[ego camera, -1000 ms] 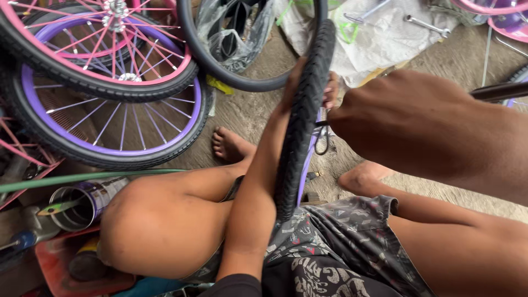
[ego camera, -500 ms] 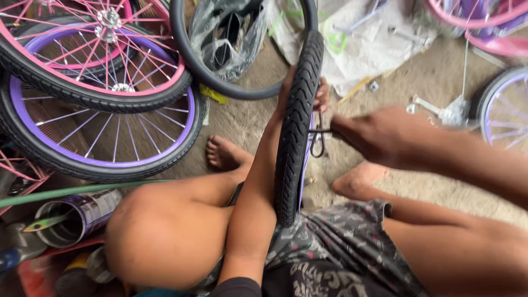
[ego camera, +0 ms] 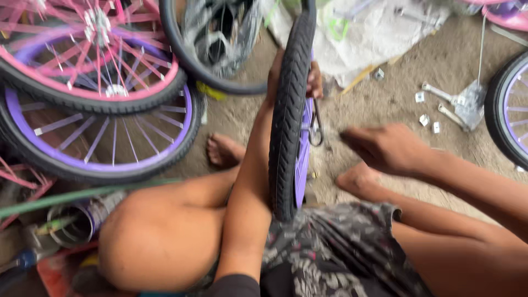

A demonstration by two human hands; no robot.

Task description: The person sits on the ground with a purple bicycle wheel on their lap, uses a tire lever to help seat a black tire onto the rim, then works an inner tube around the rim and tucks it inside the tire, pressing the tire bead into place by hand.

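Observation:
A small bicycle wheel with a black tyre (ego camera: 289, 110) and a purple rim (ego camera: 302, 159) stands upright on edge between my knees. My left hand (ego camera: 308, 77) reaches over the tyre's far side and grips it, fingers wrapped round the tread. My right hand (ego camera: 385, 147) hovers to the right of the wheel, fingers loosely curled and pointing left, holding nothing that I can see. A thin dark metal loop (ego camera: 317, 129) hangs beside the rim, between the rim and my right hand.
Stacked pink and purple wheels (ego camera: 99, 93) lie at the left, with a loose black tyre (ego camera: 214, 71) behind. Another wheel (ego camera: 509, 110) sits at the right edge. Small metal parts and a bracket (ego camera: 462, 104) lie on the dirt floor. A green hose (ego camera: 82, 193) and a can (ego camera: 77, 220) are near my left knee.
My right hand has drawn back from the wheel's rim towards the right and lower. My left hand keeps its grip on the tyre.

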